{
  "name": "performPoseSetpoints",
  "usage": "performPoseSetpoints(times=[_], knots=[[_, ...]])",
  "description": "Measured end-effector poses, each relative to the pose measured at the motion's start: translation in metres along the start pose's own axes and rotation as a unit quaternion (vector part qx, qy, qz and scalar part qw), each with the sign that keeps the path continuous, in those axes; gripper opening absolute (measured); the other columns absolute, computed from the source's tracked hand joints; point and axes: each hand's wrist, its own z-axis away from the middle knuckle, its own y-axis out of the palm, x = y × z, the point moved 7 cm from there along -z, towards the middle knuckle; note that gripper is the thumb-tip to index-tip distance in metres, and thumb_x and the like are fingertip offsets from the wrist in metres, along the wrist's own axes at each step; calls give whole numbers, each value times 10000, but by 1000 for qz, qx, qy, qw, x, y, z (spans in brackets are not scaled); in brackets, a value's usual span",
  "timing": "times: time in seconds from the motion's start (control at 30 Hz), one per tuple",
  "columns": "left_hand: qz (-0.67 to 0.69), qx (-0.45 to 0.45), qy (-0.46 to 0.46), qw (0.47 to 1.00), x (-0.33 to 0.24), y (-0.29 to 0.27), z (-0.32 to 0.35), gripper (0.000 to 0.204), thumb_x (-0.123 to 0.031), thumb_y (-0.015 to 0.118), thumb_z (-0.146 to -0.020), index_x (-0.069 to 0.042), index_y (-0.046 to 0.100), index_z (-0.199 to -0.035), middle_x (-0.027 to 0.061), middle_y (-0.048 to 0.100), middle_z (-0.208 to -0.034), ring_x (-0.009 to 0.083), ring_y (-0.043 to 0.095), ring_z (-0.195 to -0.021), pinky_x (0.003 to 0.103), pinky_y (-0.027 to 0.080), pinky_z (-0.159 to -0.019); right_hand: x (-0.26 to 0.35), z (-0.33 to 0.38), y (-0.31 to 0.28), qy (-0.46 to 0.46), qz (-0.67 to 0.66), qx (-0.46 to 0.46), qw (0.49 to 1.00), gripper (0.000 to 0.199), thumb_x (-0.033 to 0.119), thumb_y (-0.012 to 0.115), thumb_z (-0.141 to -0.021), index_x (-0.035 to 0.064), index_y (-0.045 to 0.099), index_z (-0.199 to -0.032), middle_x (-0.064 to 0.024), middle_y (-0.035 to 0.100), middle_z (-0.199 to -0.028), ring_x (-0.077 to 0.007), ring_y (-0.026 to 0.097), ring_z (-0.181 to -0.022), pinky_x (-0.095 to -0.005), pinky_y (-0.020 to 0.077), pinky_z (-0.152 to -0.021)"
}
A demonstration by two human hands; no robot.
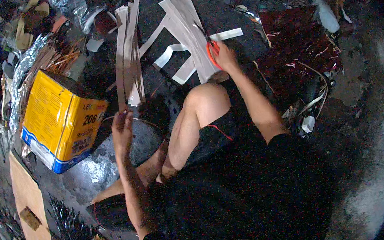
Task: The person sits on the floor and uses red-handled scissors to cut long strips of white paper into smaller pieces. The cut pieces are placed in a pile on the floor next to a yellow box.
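Observation:
My left hand (122, 127) pinches the near end of a bundle of long silvery paper strips (127, 51) that runs away from me over the dark floor. My right hand (224, 56) is closed on orange-handled scissors (212, 51), whose blades point into a second pile of pale strips (187, 28) fanned out ahead of my raised knee (204, 101). A few loose white strips (171, 53) lie between the two piles.
A yellow square tin with a blue base (58, 120) stands at my left. A brown board (29, 199) lies near the left edge. Foil scraps and cuttings (29, 59) litter the far left, and dark red sheet material (296, 48) lies to the right.

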Motion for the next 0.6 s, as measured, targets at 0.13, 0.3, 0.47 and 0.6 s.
performPoseSetpoints(times=[0.13,0.3,0.47,0.6], knots=[[33,82,37,995,3,38,19,292,-145,501,-858,11,486,-1104,97,564,-1014,153,520,-946,273,397,-840,-99,19,39,-116,6,-66,991,326,193,486,-817,68,471,-1118,-87,572,-979,-196,568,-860,-303,451,-755],[-82,10,-30,996,-7,24,41,299,-157,528,-830,12,496,-1075,118,593,-965,194,551,-882,309,423,-805,-98,20,43,-96,124,-109,982,398,292,530,-781,70,486,-1108,-129,569,-994,-282,549,-895,-365,439,-771],[-10,-20,15,1000,16,4,56,301,-190,536,-825,-23,504,-1073,112,580,-967,211,541,-921,326,416,-811,-64,24,27,-27,117,-124,985,483,391,574,-745,72,500,-1099,-172,567,-1010,-368,530,-931,-428,426,-786],[-19,-31,30,999,-12,-2,68,303,-181,524,-842,-14,496,-1093,105,576,-987,189,539,-930,302,420,-814,-105,-30,28,-83,81,-116,986,309,219,563,-752,-9,508,-954,-163,555,-863,-314,554,-801,-394,444,-680]])
